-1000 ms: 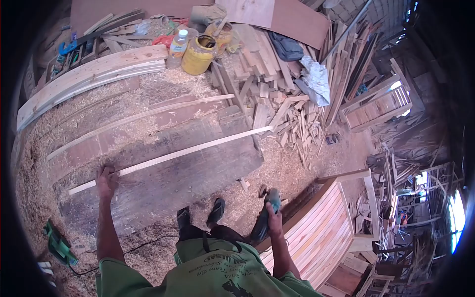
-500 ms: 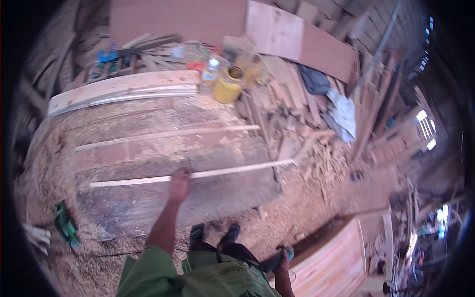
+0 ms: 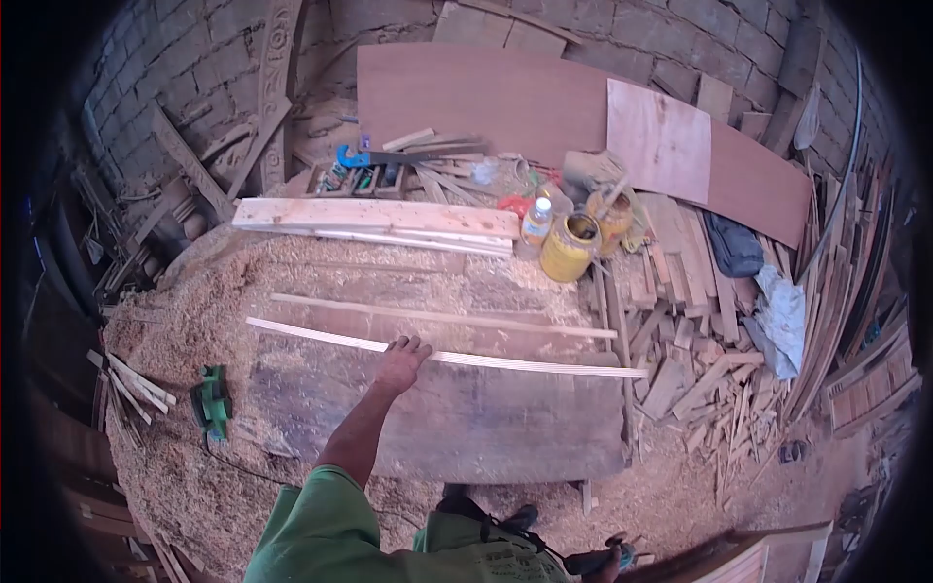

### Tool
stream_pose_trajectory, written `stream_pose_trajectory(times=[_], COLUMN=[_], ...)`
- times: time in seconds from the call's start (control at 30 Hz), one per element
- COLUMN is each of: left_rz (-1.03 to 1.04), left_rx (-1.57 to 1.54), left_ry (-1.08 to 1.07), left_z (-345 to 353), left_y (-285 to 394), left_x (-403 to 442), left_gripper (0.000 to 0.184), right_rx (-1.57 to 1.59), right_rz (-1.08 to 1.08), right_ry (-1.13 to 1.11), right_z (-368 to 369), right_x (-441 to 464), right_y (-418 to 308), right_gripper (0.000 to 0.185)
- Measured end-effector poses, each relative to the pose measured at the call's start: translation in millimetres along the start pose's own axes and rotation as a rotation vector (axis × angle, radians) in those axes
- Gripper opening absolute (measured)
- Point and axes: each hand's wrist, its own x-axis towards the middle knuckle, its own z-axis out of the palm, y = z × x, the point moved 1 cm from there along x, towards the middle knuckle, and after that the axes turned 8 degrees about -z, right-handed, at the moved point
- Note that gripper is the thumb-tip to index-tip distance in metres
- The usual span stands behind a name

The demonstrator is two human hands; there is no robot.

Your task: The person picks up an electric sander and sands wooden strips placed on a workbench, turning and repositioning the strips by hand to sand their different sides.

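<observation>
My left hand (image 3: 403,363) is closed on a long, thin wooden strip (image 3: 539,365), gripping it left of its middle, over the worn workbench top (image 3: 457,428). Beyond it, a second thin strip (image 3: 457,316) lies roughly parallel on the bench. Low in the view, by my right side, is my right hand (image 3: 614,564), partly cut off by the frame edge. Its fingers are wrapped round a dark object with a teal part (image 3: 627,556), whose kind I cannot make out.
A green power planer (image 3: 212,403) rests in shavings to the left, its cord trailing. Planed boards (image 3: 379,222) lie at the back beside a plastic bottle (image 3: 536,222) and a yellow container (image 3: 570,248). Scrap wood (image 3: 700,389) is heaped on the right.
The view has swung left, so the bench appears farther right. My left hand still grips the strip, which now lies closer to the second strip. My right hand sits lower in view.
</observation>
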Motion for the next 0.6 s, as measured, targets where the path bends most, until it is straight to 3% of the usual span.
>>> stream_pose_trajectory(times=[0.13, 0.23, 0.27, 0.3, 0.47, 0.6], left_rz=[-0.126, -0.276, -0.324, -0.345, -0.418, -0.496], left_rx=[0.009, 0.084, 0.074, 0.075, 0.112, 0.302], left_ry=[-0.148, 0.033, -0.060, 0.000, 0.063, -0.113], left_z=[-14.1, 20.7, 28.4, 22.0, -23.6, -46.0], left_y=[-56.6, -110.0, -133.8, -149.8, -232.1, -274.7], left_x=[41.5, 74.6, 96.8, 117.5, 234.3, 308.4], left_gripper=[0.063, 0.076, 0.082, 0.081, 0.087, 0.105], right_rx=[-0.050, -0.096, -0.102, -0.103, -0.107, -0.105], right_rz=[-0.042, -0.060, -0.068, -0.077, -0.099, -0.113], right_ry=[-0.006, 0.003, 0.010, 0.018, 0.070, 0.125], right_z=[62.0, 110.7, 137.3, 150.1, 180.4, 193.6], right_x=[11.8, 4.7, -13.9, -18.8, -27.3, -42.4], right_y=[-20.3, -30.7, -39.9, -40.8, -27.5, -20.7], right_gripper=[0.044, 0.044, 0.044, 0.044, 0.044, 0.044])
